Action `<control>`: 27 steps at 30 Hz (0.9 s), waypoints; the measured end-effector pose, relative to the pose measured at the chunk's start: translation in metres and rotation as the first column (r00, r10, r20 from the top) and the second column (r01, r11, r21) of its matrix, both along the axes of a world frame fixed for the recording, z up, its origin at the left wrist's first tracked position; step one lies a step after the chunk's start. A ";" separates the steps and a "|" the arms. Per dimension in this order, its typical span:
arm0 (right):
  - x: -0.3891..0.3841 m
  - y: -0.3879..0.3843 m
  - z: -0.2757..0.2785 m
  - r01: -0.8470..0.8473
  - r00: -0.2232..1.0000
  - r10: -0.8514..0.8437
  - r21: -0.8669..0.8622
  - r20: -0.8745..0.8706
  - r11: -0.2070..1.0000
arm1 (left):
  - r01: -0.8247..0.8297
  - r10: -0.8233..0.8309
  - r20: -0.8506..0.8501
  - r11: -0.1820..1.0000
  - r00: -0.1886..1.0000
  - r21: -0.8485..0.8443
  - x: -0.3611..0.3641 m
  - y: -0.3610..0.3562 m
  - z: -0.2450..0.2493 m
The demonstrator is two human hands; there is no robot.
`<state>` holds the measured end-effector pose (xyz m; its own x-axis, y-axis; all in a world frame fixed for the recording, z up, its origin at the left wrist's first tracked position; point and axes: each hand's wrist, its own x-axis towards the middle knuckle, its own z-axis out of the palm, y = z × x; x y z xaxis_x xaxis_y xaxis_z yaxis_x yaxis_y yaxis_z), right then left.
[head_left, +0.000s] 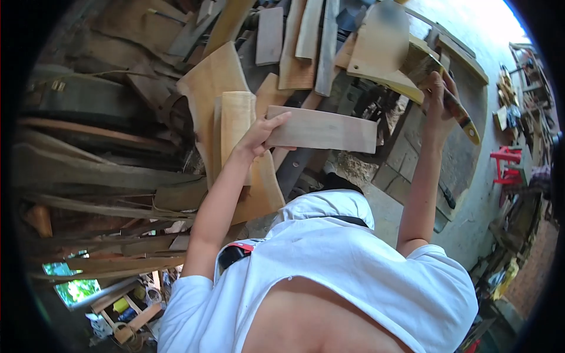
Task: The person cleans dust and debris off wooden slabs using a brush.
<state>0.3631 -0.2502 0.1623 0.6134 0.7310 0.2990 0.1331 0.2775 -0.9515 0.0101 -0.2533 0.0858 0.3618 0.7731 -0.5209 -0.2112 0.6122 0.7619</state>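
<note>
My left hand (259, 135) grips one end of a flat, pale rectangular wooden board (326, 130), its thumb on the upper face and the fingers beneath. The board stretches to the right in front of my body. My right hand (438, 109) is closed around a paintbrush (462, 112) with a brown and yellow handle that has a hole at its end. The brush head overlaps the edge of a wooden piece (376, 50) at the upper right, and part of that piece is blurred.
A large light wooden plank (265, 188) and a smaller wooden block (236, 126) lie to the left of the held board. Several boards (297, 50) lean at the top. Stacked timber (106, 203) fills the left side. A red stool (506, 163) stands at the far right.
</note>
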 end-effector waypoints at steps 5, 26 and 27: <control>0.037 -0.032 -0.011 0.152 0.987 -0.149 -0.042 0.067 0.987 | 0.206 -0.195 0.096 0.969 0.976 -0.133 0.032 0.037 -0.038; 0.002 -0.018 -0.026 0.004 0.997 -0.013 -0.116 -0.074 0.993 | 0.408 0.114 -0.769 0.794 0.629 0.451 0.115 0.010 -0.085; -0.002 -0.016 -0.028 0.011 0.998 -0.020 -0.130 -0.068 0.992 | 0.423 0.100 -0.753 0.776 0.650 0.468 0.115 0.006 -0.087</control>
